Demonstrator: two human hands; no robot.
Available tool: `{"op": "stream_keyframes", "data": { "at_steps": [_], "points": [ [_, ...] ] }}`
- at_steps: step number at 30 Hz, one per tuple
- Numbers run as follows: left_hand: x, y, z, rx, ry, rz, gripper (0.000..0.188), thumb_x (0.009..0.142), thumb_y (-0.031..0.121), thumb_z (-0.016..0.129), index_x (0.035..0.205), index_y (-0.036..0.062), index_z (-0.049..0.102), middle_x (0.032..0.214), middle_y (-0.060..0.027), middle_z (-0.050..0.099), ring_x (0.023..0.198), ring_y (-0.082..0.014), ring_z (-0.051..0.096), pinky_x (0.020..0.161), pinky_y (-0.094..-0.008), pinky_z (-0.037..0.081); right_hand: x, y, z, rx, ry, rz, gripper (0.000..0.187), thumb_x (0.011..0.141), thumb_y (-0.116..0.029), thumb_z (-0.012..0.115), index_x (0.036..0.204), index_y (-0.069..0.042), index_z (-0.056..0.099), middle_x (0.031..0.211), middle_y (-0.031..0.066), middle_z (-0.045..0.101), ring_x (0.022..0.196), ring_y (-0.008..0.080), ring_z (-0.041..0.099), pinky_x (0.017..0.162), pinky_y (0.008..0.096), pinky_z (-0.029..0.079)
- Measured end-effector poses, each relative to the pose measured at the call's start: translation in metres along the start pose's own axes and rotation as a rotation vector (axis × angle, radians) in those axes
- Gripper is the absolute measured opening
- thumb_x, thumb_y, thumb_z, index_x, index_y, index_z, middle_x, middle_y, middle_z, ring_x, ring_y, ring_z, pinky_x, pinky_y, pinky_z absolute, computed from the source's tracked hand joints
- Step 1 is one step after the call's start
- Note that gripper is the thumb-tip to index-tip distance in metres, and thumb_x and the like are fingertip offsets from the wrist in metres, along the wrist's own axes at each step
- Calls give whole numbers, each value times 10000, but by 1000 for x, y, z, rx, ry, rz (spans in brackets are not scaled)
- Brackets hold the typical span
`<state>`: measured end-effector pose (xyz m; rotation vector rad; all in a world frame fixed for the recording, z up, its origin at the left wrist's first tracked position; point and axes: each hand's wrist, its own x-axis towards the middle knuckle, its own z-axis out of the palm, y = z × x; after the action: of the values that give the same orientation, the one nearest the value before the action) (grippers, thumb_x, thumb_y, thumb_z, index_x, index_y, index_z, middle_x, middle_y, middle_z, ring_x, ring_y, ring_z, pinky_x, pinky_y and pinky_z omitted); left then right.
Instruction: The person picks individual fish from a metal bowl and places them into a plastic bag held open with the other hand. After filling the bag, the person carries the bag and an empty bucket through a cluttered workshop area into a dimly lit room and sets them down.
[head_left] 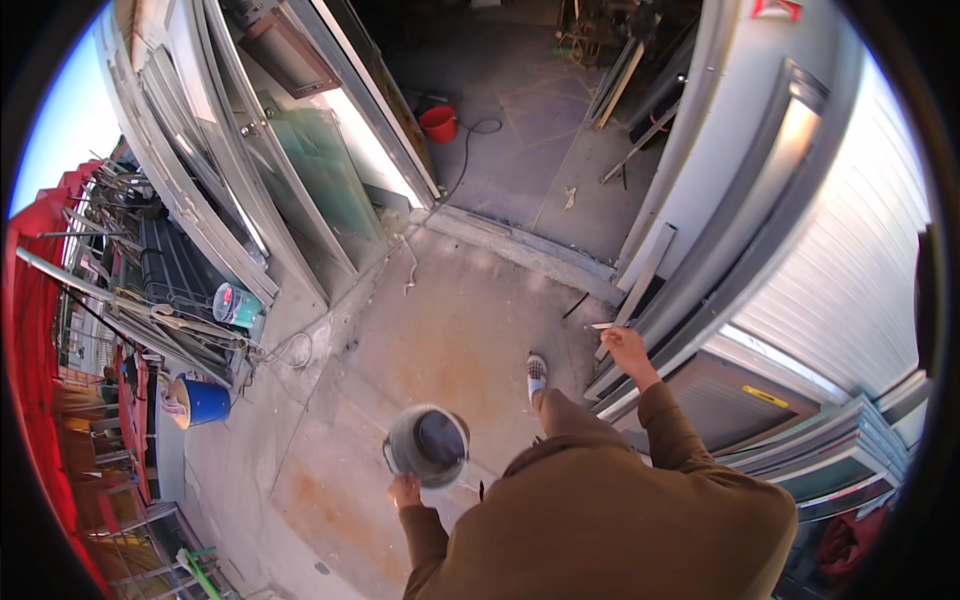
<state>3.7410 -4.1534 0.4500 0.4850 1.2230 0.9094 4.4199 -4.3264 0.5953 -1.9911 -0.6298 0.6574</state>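
1. The taking hold of the grey bucket [408, 450] looks done, and the letting go is not yet done. Something dark shows inside it [440, 435], so I judge that it is not emptied; whether this is liquid or only shadow, I cannot tell.
2. The bucket is in front of the person, to the left, above the concrete ground [430, 340] and on the near side of the doorway threshold [520, 250]. If its base touches the ground is hidden. How much work remains, the view does not show.
3. The left hand [405, 490] reaches forward and low; its grip seems clamped on the near left side of the bucket, but the exact hold is blurred.
4. The right hand [628, 352] is extended forward and to the right, with elbow bent. Its fingers look closed on a thin pale strip [602, 326], beside the metal door frame [690, 275].
5. Farther away, a red bucket [438, 124] stands beyond the threshold; a blue bucket [208, 400] is at left.
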Motion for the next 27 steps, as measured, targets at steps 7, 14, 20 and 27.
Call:
{"op": "stream_keyframes", "data": {
  "at_steps": [7,14,20,27],
  "points": [
    [136,121,208,81,144,-84,71,944,145,618,924,103,565,822,-114,653,629,-240,606,538,-363,513,176,-50,21,-11,91,-42,308,926,-291,686,1007,2,733,899,190,742,824,305,733,744,403,554],
    [273,180,436,90,77,-202,285,854,-25,614,1045,182,570,929,-58,664,790,-250,683,604,-359,560,377,-61,27,-85,84,38,263,961,-266,699,1074,-31,734,887,13,716,798,102,649,687,285,527],
    [347,253,628,390,-45,-193,165,883,8,677,1013,74,601,822,-47,666,697,-192,685,634,-345,610,442,-43,-21,162,55,320,313,958,-314,693,1114,-45,730,944,32,720,828,121,640,726,326,557],
    [448,292,786,618,-210,-254,147,889,68,689,1002,151,645,832,4,693,785,-137,679,704,-283,517,459,-11,-78,179,284,693,354,978,-338,671,1197,-59,683,1131,51,691,1020,221,667,784,412,598]
  ]
}}
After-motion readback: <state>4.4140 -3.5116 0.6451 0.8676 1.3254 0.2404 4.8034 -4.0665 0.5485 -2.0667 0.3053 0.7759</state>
